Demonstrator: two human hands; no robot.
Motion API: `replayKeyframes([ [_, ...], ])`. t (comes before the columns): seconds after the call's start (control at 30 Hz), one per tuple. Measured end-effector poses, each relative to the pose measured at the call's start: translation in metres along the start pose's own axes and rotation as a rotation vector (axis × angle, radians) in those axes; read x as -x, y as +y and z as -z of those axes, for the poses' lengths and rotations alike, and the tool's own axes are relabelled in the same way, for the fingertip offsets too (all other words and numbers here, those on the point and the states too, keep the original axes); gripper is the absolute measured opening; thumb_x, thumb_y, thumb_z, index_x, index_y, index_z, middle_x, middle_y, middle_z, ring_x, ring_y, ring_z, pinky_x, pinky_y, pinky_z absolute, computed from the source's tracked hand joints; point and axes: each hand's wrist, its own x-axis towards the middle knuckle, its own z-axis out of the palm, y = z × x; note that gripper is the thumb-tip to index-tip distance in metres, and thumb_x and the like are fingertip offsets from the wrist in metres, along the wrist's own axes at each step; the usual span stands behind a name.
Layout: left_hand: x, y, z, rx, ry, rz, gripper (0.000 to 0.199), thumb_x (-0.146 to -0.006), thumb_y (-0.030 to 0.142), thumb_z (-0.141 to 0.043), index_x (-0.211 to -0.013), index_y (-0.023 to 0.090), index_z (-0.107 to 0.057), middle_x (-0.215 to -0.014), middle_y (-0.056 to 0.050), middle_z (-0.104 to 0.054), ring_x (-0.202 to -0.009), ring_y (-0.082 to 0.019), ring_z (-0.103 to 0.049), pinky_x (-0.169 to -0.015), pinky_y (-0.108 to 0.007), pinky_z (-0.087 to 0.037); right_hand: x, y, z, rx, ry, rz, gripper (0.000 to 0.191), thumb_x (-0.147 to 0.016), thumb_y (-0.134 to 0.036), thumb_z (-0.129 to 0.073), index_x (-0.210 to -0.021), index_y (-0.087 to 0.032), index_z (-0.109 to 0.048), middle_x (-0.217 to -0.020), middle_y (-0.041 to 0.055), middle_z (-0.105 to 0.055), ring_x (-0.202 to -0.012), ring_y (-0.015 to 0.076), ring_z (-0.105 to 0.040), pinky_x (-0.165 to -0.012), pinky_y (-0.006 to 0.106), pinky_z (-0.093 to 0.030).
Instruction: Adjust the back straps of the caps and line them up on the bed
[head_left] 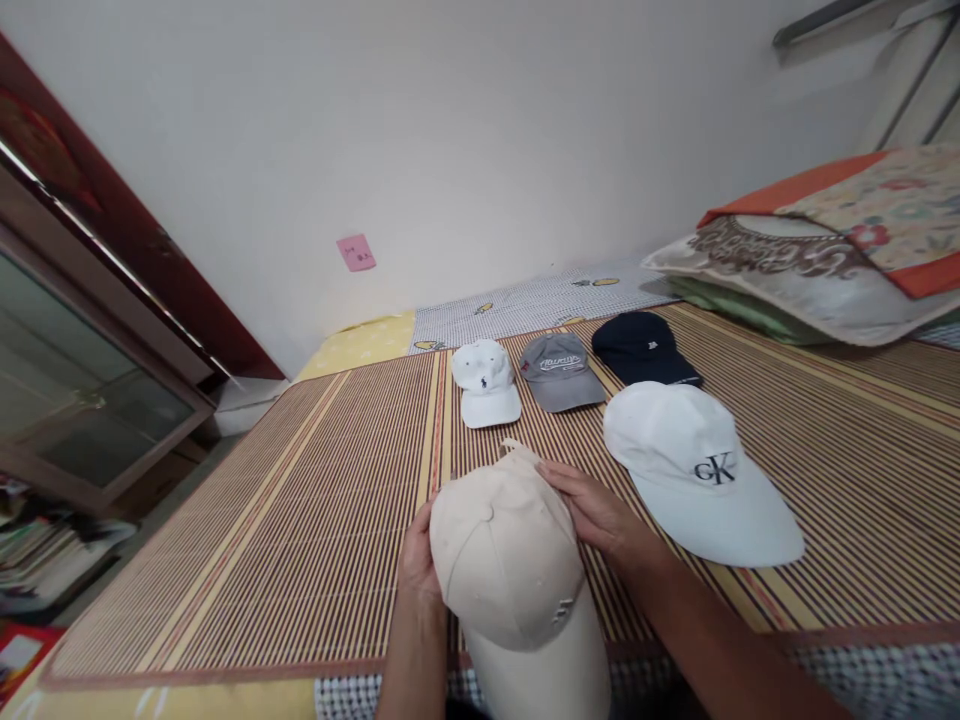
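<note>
A beige cap (506, 560) is held between both hands low in the centre, its brim toward the bottom edge and its back strap at the far side. My left hand (420, 555) grips its left side, the fingertips partly hidden by the cap. My right hand (589, 500) holds the back right edge near the strap. Beyond it lie a small white cap (484, 380), a grey cap (562, 375) and a dark navy cap (641, 345). To the right rests a larger white cap (682, 465) with black letters.
The caps are on a striped bamboo mat (300, 520) over a bed. Pillows (810, 265) are at the back right, against the wall. A glass-fronted cabinet (82, 380) and stacked books (45, 550) stand at the left. A pink note (355, 253) is on the wall.
</note>
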Motion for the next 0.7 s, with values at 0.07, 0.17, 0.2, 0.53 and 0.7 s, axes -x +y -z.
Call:
replayKeyframes([
  [0.07, 0.002, -0.002, -0.006, -0.033, 0.023, 0.005, 0.028, -0.095, 0.031, -0.057, -0.098, 0.017, -0.081, -0.1, -0.009, -0.082, -0.117, -0.028, -0.069, -0.118, -0.043, -0.038, 0.0, -0.003, -0.001, -0.014, 0.019, 0.028, 0.035, -0.067, -0.043, -0.09, -0.094, -0.024, -0.078, -0.104, 0.0063, -0.079, -0.111, 0.0291, -0.068, -0.105, 0.042, -0.045],
  [0.17, 0.004, -0.001, -0.016, -0.104, 0.051, 0.011, 0.035, -0.096, 0.039, -0.058, -0.101, 0.013, -0.08, -0.104, -0.013, -0.081, -0.118, -0.03, -0.069, -0.114, -0.044, -0.043, 0.001, -0.007, -0.003, -0.019, 0.042, 0.036, 0.036, -0.065, -0.044, -0.09, -0.093, -0.026, -0.078, -0.105, 0.0066, -0.079, -0.115, 0.0313, -0.067, -0.107, 0.045, -0.044],
  [0.2, 0.004, 0.0, -0.02, -0.132, 0.06, 0.001, 0.034, -0.095, 0.039, -0.06, -0.102, 0.012, -0.079, -0.104, -0.013, -0.081, -0.117, -0.03, -0.069, -0.112, -0.043, -0.045, 0.001, -0.009, -0.003, -0.018, 0.04, 0.03, 0.037, -0.064, -0.045, -0.091, -0.093, -0.026, -0.078, -0.106, 0.0068, -0.079, -0.115, 0.0317, -0.067, -0.108, 0.045, -0.044],
  [0.53, -0.015, 0.03, -0.061, -0.405, 0.063, -0.086, 0.021, -0.081, 0.028, -0.08, -0.089, 0.008, -0.078, -0.082, -0.011, -0.081, -0.088, -0.026, -0.076, -0.09, -0.034, -0.056, 0.011, -0.017, -0.011, 0.0, 0.008, 0.035, 0.041, -0.073, -0.049, -0.083, -0.103, -0.023, -0.076, -0.109, 0.0095, -0.079, -0.12, 0.0334, -0.064, -0.105, 0.048, -0.046],
  [0.7, -0.022, 0.03, -0.07, -0.41, -0.011, -0.077, 0.023, -0.079, 0.026, -0.08, -0.093, 0.008, -0.078, -0.082, -0.011, -0.08, -0.08, -0.023, -0.075, -0.081, -0.031, -0.056, 0.012, -0.021, -0.017, -0.075, 0.029, 0.058, 0.038, -0.078, -0.049, -0.081, -0.104, -0.023, -0.075, -0.103, 0.0079, -0.079, -0.114, 0.031, -0.067, -0.099, 0.044, -0.049],
])
